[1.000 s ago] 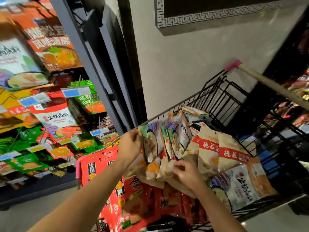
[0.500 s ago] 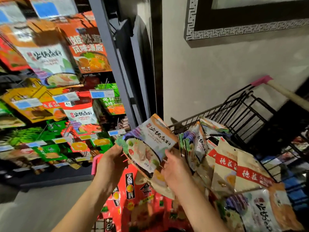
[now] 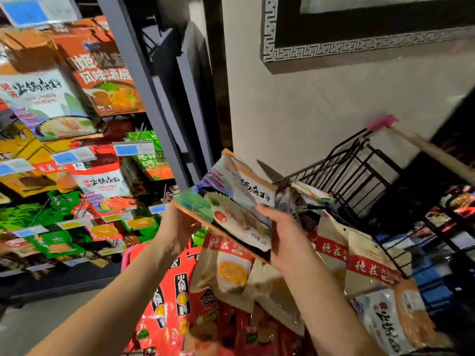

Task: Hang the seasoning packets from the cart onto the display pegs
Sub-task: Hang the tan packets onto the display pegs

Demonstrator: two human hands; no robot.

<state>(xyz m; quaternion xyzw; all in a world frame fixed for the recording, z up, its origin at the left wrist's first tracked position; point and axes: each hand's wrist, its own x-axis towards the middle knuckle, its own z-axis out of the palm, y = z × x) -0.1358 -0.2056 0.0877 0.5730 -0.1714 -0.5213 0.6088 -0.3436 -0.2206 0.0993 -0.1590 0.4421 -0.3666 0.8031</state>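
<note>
Above the wire cart (image 3: 341, 160) heaped with packets (image 3: 359, 260), left hand (image 3: 177, 227) and right hand (image 3: 288, 237) curl fingers around one pale packet (image 3: 239, 201).

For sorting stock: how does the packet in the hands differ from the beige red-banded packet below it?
The held packet is white with green art; the beige packet has a red band. The left hand and right hand hold the held packet up; the beige packet lies in the cart. Both are flat pouches.

White-and-orange seasoning packets (image 3: 239, 204) tilted above the cart (image 3: 359, 173), beside display pegs (image 3: 140, 132)
</note>
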